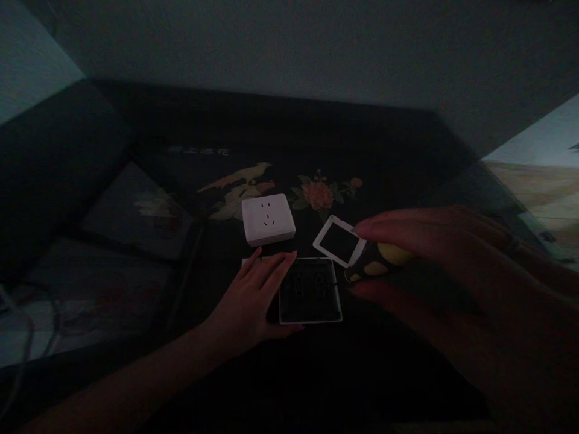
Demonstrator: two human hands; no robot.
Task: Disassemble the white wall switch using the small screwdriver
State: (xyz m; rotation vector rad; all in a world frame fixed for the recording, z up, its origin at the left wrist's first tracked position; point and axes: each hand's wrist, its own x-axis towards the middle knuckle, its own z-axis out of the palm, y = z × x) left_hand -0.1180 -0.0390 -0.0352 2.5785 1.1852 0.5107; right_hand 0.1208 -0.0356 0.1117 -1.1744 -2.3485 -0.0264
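While everything is pretty dimly lit, a grey wall (pixel 271 48) can be made out behind a dark table (pixel 393 175) printed with a bird and flowers. A big chunk of the view is taken up by the right hand (pixel 452 253), whose fingers and thumb are curled around a black-and-yellow handle (pixel 380 262); it looks held, though the palm side is hidden. The left hand (pixel 248 295) is wrapped over the left side of an open square box (pixel 310 295), with the index finger laid at its far edge and the thumb tucked at the near one, so the box is kept pinned.

That box is set between the hands, dark inside exposed and white rim showing. So, going by how things lie, the opened-up state can be called done, while nothing is fitted over it yet. Just beyond the left hand, a white socket (pixel 268 218) is left lying slots up, looking whole from this side. A thinner white frame (pixel 324 232) is laid loose by the right fingertips, unattached, so that bit can be judged undone; whether it's touched can't be told.
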